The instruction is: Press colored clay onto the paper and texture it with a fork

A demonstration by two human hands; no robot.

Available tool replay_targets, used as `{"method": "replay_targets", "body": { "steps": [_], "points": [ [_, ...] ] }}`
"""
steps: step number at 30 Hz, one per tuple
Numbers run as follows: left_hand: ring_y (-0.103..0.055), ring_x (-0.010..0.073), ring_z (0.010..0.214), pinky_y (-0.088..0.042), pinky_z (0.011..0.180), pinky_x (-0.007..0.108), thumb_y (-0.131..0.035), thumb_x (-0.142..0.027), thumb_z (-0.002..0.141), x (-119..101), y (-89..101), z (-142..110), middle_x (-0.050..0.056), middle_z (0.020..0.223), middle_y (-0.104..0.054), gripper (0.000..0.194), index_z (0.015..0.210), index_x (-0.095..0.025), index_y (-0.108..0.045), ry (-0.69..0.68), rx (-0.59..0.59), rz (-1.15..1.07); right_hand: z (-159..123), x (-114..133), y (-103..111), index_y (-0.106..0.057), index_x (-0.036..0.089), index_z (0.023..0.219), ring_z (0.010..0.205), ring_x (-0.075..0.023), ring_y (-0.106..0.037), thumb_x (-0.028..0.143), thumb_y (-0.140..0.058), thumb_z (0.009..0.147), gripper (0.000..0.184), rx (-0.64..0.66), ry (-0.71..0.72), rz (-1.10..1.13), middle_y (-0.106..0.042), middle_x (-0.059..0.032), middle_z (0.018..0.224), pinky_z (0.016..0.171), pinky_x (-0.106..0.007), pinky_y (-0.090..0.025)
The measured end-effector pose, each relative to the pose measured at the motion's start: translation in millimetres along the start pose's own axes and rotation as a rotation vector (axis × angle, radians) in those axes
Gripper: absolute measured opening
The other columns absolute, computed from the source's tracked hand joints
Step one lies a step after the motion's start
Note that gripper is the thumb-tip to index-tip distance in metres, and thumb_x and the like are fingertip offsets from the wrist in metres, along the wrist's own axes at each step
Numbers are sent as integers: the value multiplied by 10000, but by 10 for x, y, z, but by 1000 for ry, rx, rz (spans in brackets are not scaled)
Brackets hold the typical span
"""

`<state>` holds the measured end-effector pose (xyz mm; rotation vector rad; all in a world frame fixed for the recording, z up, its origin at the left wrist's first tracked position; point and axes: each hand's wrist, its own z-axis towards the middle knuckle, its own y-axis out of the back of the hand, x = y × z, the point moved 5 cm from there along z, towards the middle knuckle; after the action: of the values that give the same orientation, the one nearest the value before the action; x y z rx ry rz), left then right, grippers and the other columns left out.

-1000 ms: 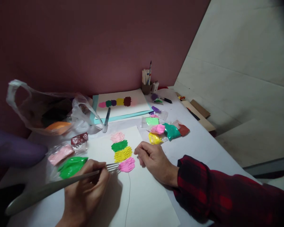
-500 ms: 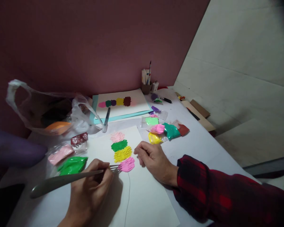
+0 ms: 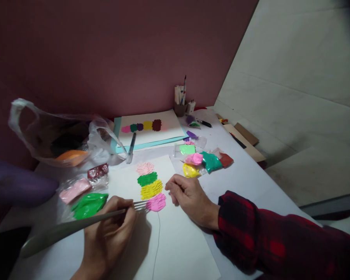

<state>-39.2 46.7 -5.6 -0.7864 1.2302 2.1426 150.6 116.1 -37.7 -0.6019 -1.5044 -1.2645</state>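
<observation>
My left hand (image 3: 109, 229) grips a fork (image 3: 72, 226) near its tines. The tips of the tines meet the left edge of a bright pink clay patch (image 3: 157, 202) on a white sheet of paper (image 3: 186, 249). Above that patch lie a yellow one (image 3: 151, 189), a green one (image 3: 147, 179) and a pale pink one (image 3: 145, 168), all textured with grooves. A thin drawn line runs down from the bright pink patch. My right hand (image 3: 189, 196) rests on the paper's right side with its fingers curled in; whether anything is inside them is hidden.
Bagged green clay (image 3: 90, 206) and pink clay (image 3: 75, 190) lie at left, by a plastic bag (image 3: 102, 140). More clay packets (image 3: 211, 161) sit at right. Behind are a marker (image 3: 131, 147), a sheet with coloured clay patches (image 3: 169, 132) and a brush cup (image 3: 180, 109).
My left hand and the fork have shifted slightly left, and the fork's handle end has dropped a little. The right hand has stayed in place.
</observation>
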Motion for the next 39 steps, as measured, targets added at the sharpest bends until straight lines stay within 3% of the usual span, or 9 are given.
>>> {"method": "replay_targets", "body": {
  "steps": [13, 23, 39],
  "points": [
    [-522, 78, 358, -408, 332, 144, -604, -199, 770, 6, -61, 21, -65, 491, -560, 84, 687, -191, -595, 73, 75, -55, 6, 8, -4, -569, 180, 765, 518, -102, -500, 271, -445, 963, 251, -1, 1, -4, -524, 41, 532, 533, -246, -366],
    [-514, 79, 322, -377, 308, 144, -642, -205, 722, 58, 56, -3, -87, 443, -560, 40, 693, -203, -614, 87, -55, 20, 1, 7, 8, -567, 182, 766, 517, -104, -499, 264, -453, 958, 238, -1, 3, -2, -522, 39, 531, 532, -243, -370],
    [-515, 66, 344, -418, 332, 124, -586, -172, 768, -55, -44, -17, -71, 493, -550, 96, 678, -201, -594, 49, 60, -96, 0, 3, 0, -561, 182, 759, 522, -101, -500, 270, -443, 966, 255, -4, 7, 2, -509, 43, 525, 544, -245, -366]
  ]
}}
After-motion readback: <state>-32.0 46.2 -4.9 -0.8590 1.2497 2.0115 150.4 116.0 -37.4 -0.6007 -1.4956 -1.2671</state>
